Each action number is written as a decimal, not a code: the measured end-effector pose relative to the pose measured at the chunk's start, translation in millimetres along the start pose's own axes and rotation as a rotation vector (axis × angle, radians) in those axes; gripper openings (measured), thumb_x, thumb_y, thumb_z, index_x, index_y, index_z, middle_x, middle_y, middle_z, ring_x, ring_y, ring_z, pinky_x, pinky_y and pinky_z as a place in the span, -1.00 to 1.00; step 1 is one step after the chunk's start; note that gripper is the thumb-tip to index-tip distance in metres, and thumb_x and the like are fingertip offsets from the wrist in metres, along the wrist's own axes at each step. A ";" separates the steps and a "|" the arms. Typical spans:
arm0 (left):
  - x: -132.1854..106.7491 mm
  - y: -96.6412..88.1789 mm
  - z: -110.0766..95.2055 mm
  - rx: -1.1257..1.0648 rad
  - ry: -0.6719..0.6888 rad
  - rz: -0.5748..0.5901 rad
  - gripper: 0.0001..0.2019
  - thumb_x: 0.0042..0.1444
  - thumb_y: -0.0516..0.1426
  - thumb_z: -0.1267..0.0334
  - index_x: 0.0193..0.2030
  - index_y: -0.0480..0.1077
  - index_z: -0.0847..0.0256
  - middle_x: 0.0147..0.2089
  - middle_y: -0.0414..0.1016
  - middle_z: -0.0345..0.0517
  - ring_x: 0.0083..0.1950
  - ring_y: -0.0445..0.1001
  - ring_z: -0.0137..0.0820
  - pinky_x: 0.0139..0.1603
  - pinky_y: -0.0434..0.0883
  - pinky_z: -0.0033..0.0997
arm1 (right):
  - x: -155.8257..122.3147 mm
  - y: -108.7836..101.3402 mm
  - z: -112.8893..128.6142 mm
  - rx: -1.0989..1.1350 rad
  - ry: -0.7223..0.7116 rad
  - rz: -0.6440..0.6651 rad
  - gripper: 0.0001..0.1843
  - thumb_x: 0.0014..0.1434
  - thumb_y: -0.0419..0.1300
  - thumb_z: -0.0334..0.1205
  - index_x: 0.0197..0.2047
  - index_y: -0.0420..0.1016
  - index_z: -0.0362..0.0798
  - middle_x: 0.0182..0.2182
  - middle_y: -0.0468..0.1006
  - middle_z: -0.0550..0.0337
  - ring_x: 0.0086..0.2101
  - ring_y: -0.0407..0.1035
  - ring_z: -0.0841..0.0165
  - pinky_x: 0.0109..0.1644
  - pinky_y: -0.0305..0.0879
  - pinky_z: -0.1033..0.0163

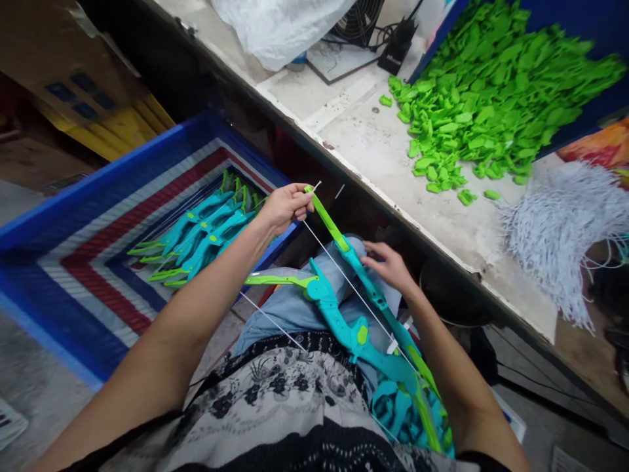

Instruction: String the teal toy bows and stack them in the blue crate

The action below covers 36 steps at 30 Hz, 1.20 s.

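Note:
My left hand (289,206) pinches the green tip of a toy bow (361,265), together with the end of its white string (354,288). This bow has a teal middle and slants down across my lap, its string running along it. Beside the teal part is my right hand (390,265), fingers apart and holding nothing; whether a fingertip touches the bow I cannot tell. A second toy bow (327,298), teal and green, lies over my thighs against my body. More teal parts (393,410) show low at my right side.
At my left a blue crate (49,216) with a striped lining holds several toy bows (206,229). On the bench (354,131) lie a heap of small green pieces (491,92), a bundle of white strings (565,229) and a plastic bag (280,26). The bench edge runs close ahead.

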<state>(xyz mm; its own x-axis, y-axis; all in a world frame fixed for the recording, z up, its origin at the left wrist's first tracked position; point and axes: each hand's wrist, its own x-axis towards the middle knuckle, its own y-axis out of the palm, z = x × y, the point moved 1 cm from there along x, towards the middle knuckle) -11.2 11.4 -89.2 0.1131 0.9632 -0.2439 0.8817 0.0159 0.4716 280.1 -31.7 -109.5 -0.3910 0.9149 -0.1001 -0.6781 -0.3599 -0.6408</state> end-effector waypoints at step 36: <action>-8.7 -4.1 -30.7 0.047 -0.016 -0.302 -0.77 -0.33 0.30 0.20 -0.51 0.47 0.28 -0.42 0.50 -0.11 -0.37 0.41 -0.40 -0.35 0.33 -0.44 | 101.7 89.9 144.8 0.045 -0.516 -0.390 -0.81 0.25 0.10 -0.21 -0.39 0.38 -0.04 -0.35 0.43 0.18 -0.22 0.30 0.38 -0.06 0.25 0.24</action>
<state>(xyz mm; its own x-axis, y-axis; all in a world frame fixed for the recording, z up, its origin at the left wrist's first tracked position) -29.8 11.2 -63.0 -0.1507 0.9122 -0.3810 0.8966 0.2885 0.3360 89.2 2.5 -67.1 -0.3522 0.7789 0.5189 -0.8515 -0.0366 -0.5230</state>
